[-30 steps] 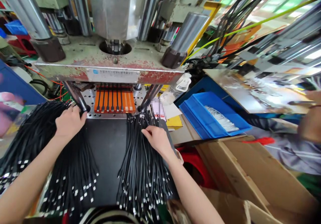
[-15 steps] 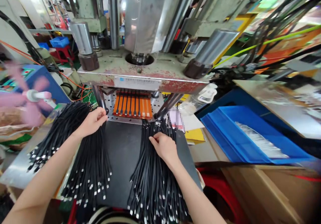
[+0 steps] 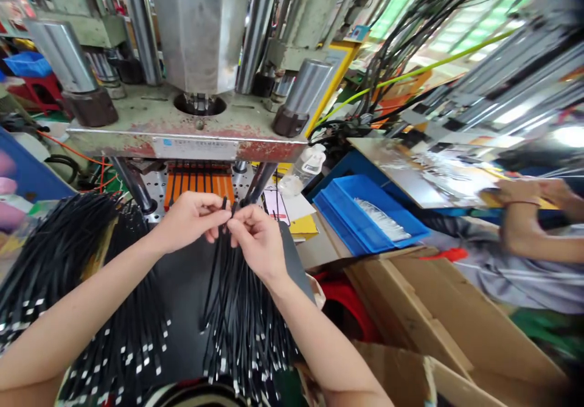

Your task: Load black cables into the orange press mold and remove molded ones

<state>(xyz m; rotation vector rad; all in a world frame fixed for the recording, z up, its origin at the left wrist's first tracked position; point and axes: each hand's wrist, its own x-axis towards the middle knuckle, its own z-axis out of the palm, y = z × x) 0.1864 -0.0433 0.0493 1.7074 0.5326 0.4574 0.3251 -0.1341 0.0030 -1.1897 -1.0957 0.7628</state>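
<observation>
Both hands meet: the left hand (image 3: 194, 217) and right hand (image 3: 255, 243) pinch black cable ends (image 3: 224, 203) above the right bundle (image 3: 241, 309), before the orange fixture (image 3: 201, 183). Loose strands could snag and drag neighbours off.

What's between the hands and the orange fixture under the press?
Head view: nothing. Left hand and right hand pinch black cables right before the orange fixture.

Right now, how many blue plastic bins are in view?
2. One open blue bin sits right of the press, holding clear bagged parts. A smaller blue bin sits far back at the upper left, above a red stool. Others may be hidden behind the machine.
</observation>
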